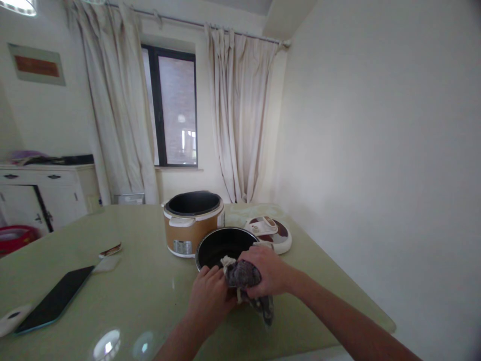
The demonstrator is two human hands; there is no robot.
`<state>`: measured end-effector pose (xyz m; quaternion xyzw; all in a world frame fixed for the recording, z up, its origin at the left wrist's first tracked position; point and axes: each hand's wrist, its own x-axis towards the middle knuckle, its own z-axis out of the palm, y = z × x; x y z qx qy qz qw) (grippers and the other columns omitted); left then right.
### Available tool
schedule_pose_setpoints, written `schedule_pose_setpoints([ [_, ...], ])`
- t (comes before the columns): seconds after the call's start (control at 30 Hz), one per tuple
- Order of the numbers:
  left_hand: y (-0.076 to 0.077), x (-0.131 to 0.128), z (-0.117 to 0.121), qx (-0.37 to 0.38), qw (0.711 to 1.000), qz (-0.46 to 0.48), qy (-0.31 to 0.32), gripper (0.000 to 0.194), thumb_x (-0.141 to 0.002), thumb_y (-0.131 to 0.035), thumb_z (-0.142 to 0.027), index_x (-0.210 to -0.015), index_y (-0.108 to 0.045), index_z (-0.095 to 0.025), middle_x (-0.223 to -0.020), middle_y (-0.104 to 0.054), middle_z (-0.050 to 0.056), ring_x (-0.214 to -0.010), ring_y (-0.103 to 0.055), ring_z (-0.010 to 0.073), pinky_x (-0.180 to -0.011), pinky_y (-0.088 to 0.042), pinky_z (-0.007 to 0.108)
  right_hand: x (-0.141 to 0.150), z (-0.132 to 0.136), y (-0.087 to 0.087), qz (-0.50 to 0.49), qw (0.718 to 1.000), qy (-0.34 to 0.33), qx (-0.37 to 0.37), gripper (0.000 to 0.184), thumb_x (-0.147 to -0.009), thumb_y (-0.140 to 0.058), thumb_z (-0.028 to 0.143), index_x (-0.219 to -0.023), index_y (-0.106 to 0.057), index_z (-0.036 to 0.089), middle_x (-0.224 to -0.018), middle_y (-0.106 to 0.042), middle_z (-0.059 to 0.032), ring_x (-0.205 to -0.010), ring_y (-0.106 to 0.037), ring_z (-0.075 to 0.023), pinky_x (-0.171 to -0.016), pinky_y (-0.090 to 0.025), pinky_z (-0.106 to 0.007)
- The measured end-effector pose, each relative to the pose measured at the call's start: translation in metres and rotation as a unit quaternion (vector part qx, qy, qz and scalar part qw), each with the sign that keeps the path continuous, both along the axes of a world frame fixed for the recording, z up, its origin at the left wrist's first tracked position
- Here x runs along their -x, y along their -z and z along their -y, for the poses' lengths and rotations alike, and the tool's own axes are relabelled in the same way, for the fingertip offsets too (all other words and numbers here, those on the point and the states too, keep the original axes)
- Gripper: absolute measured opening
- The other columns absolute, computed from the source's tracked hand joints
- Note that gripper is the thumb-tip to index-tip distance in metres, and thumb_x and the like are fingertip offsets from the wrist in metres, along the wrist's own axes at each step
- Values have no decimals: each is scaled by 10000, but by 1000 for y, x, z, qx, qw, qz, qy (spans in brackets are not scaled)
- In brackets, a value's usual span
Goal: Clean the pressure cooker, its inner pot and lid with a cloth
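A dark inner pot (216,245) with a shiny rim tilts toward me on the table. My left hand (208,296) is closed on its near left edge, the fingertips over the rim. In my right hand (268,271) is a bunched grey cloth (244,275) with pale patches, pressed at the near right rim. One end of the cloth hangs down in front of the pot, and the pot's near outer wall is hidden by my hands. Just behind stands a gold and white rice cooker body (195,233) with its top uncovered.
A white and brown cooker lid (280,235) lies right of the pot. On the left of the glossy green table (143,265) are a dark tablet-like slab (56,301), a white device (13,321) and a small flat item (110,249). A wall (376,175) runs along the right.
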<state>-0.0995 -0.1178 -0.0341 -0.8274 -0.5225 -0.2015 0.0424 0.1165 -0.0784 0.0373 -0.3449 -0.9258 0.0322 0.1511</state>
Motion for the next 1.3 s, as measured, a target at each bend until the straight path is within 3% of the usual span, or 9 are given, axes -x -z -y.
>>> schedule_pose_setpoints([
  [0.1, -11, 32, -8, -9, 997, -2, 75, 334, -815, -852, -500, -952, -697, -238, -1005, -743, 55, -1013, -642, 283, -914, -420, 422, -21, -9, -4, -32, 998, -39, 25, 585, -623, -878, 454, -1148, -723, 247, -1028, -759, -38, -945, -676, -267, -873, -456, -348],
  [0.23, -20, 66, -18, -30, 996, -20, 86, 439, -751, -898, -560, -849, -633, -224, -936, -714, 35, -985, -632, 279, -988, -410, 446, -43, -15, -6, -68, 996, -53, 36, 564, -652, -865, 402, -1173, -722, 242, -1090, -764, -45, -1006, -684, -270, -935, -455, -358],
  [0.37, -15, 47, -13, -21, 997, -33, 67, 478, -765, -849, -652, -822, -642, -225, -891, -714, 49, -933, -624, 285, -886, -417, 442, -33, -8, -4, -49, 997, -45, 24, 566, -625, -888, 374, -1146, -721, 233, -1055, -760, -44, -978, -677, -267, -908, -451, -350],
  [0.53, -6, 5, 1, 10, 1000, -16, -4, 246, -818, -848, -418, -828, -697, -225, -893, -747, 83, -967, -648, 312, -880, -416, 459, 1, 8, -3, -1, 1000, 8, -2, 533, -664, -877, 500, -1080, -717, 207, -976, -743, -73, -895, -645, -268, -854, -435, -360],
  [0.63, -10, 18, -3, 8, 999, -16, 36, 186, -838, -832, -344, -886, -702, -220, -947, -745, 74, -974, -649, 292, -867, -436, 440, -4, 3, -8, 2, 1000, -23, 2, 562, -667, -880, 468, -1137, -706, 213, -1004, -738, -64, -921, -643, -264, -853, -433, -348],
  [0.8, -17, 63, -23, -66, 990, -8, 121, 406, -741, -927, -478, -845, -627, -225, -936, -718, 17, -956, -651, 253, -1030, -431, 456, -29, -14, -13, 22, 997, -67, 13, 617, -616, -901, 441, -1158, -697, 228, -1028, -729, -48, -948, -646, -259, -851, -434, -335],
  [1.07, 7, 16, -7, -119, 992, 11, 47, 323, -771, -914, -426, -793, -666, -220, -783, -702, 25, -807, -630, 264, -772, -413, 424, 8, -3, -1, 35, 999, -2, -4, 597, -657, -867, 566, -1110, -689, 219, -985, -727, -65, -909, -641, -265, -830, -415, -348],
  [1.17, -1, 31, -8, -77, 993, 8, 90, 341, -798, -893, -464, -888, -675, -219, -893, -720, 28, -869, -641, 260, -784, -429, 409, -4, -11, -8, 28, 999, -34, 11, 590, -645, -889, 497, -1129, -691, 226, -996, -727, -53, -923, -644, -256, -832, -429, -334],
  [1.3, -11, 66, -22, -69, 989, 5, 128, 383, -759, -934, -416, -873, -622, -224, -941, -710, 1, -961, -646, 244, -1005, -428, 443, -24, -23, -16, 21, 998, -52, 42, 560, -660, -891, 469, -1128, -701, 227, -1012, -738, -45, -937, -667, -243, -834, -448, -312],
])
